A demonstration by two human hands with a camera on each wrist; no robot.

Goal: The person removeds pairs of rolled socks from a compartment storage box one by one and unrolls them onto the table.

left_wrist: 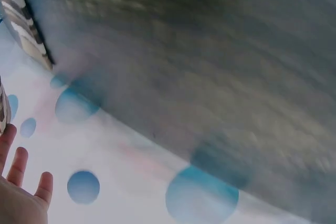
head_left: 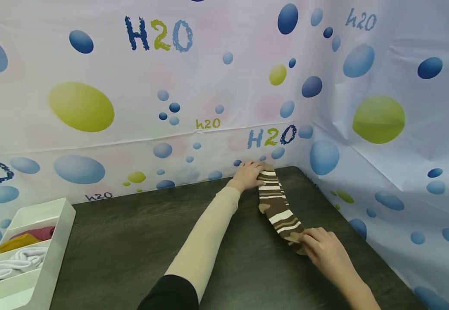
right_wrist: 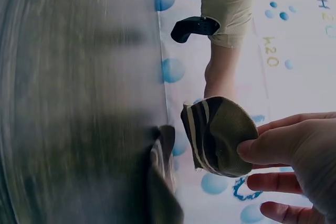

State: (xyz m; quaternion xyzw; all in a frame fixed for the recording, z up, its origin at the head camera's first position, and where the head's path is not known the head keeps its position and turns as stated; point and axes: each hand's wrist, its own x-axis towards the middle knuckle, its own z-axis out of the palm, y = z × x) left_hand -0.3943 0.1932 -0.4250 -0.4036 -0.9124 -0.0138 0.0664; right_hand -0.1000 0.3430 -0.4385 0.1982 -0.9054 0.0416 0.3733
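Observation:
A brown sock (head_left: 279,213) with white and tan stripes stretches between both hands over the dark table. At its far end my left hand (head_left: 246,175) pinches the tan cuff; in the left wrist view the sock's edge (left_wrist: 4,106) shows at a fingertip, while the thumb is out of view. My right hand (head_left: 327,252) pinches the tan near end between thumb and index finger, its other fingers spread in the right wrist view. That end (right_wrist: 226,135) is raised. A second matching sock (right_wrist: 163,192) lies beneath it on the table.
A white divided organizer (head_left: 59,245) stands at the table's left edge, with a dark red and a mustard folded cloth (head_left: 19,242) in one compartment and a white cloth (head_left: 19,262) in another. Bubble-printed white sheeting (head_left: 224,94) encloses the table's back and right side.

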